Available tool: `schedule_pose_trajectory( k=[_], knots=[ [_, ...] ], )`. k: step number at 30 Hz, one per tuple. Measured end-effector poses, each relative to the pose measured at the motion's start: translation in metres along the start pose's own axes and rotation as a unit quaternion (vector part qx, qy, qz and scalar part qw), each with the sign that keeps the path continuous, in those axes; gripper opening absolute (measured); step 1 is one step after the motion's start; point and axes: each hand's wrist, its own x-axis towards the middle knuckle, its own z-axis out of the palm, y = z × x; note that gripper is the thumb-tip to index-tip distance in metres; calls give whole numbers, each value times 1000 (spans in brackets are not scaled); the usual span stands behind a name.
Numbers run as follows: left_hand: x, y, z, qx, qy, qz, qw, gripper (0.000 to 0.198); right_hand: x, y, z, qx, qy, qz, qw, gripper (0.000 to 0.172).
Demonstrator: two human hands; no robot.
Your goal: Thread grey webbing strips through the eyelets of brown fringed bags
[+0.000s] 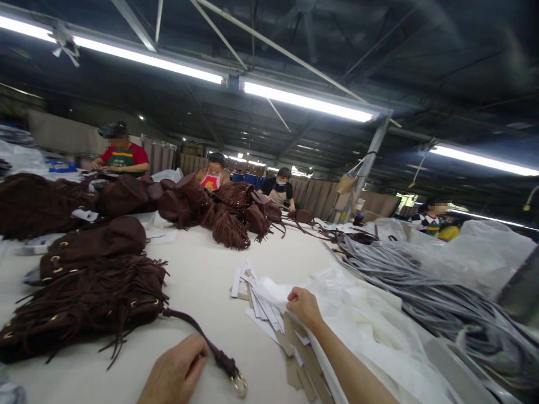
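My left hand (177, 370) rests on the white table (202, 269) at the bottom, fingers together and curled down, beside the dark strap (197, 331) of a brown fringed bag (88, 297); the strap ends in a gold ring (239, 384). Whether the hand grips anything I cannot tell. My right hand (304, 306) reaches forward with fingers closed on white tissue paper (295, 286), just above a fanned stack of white and tan card tags (269, 314).
Several more brown fringed bags (229, 216) are heaped across the far table. A bundle of grey straps (421, 292) and clear plastic bags (475, 252) lie on the right. Several other people (120, 154) sit at the far edge. A steel post (368, 163) stands behind.
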Motion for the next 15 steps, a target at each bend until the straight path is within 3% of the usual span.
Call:
schedule_pose_trajectory(
  k=[4,8,11,15],
  knots=[
    [11,25,-5,17,-35,38,999,20,1,3,-1,29,0,-3,1000,15],
    [51,74,2,86,-127,106,982,17,6,8,-5,55,-28,-19,998,20],
    [89,100,30,92,-156,150,972,23,8,11,-5,75,-40,-14,996,29],
    [121,119,78,128,-135,150,971,35,9,18,-2,117,-30,11,993,41]
  ],
)
